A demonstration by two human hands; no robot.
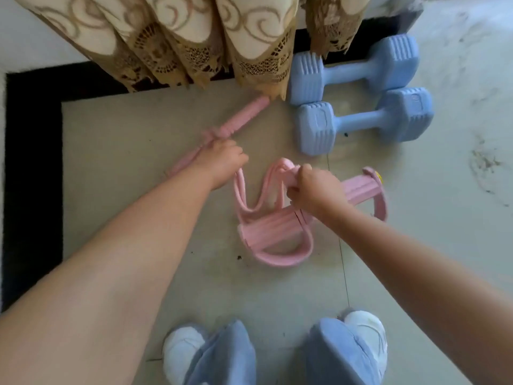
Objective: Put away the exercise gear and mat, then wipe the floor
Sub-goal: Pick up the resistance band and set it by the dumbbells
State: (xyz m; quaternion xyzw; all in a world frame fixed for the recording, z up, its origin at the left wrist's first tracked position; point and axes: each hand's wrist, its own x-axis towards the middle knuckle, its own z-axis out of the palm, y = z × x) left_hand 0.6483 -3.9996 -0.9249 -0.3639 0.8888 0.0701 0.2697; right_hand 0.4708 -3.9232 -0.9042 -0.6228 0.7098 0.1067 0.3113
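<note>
A pink pedal puller (273, 226) is lying on the floor (138, 151) just below the curtain (172, 40). The left hand (222, 162) is curling its fingers round the puller's handle bar (236, 125), whose far end is touching the curtain hem. The right hand (313, 187) is pinching the bunched bands (280, 173), further from the curtain. Two blue dumbbells (358, 98) are lying right of the curtain.

A pale tiled floor (155, 173) is seen, edged by a black border. Two blue dumbbells (361, 98) are laid side by side on it. A pink pedal resistance band (277, 226) is spread just below the dumbbells, its handle bar (236, 126) left of them.
</note>
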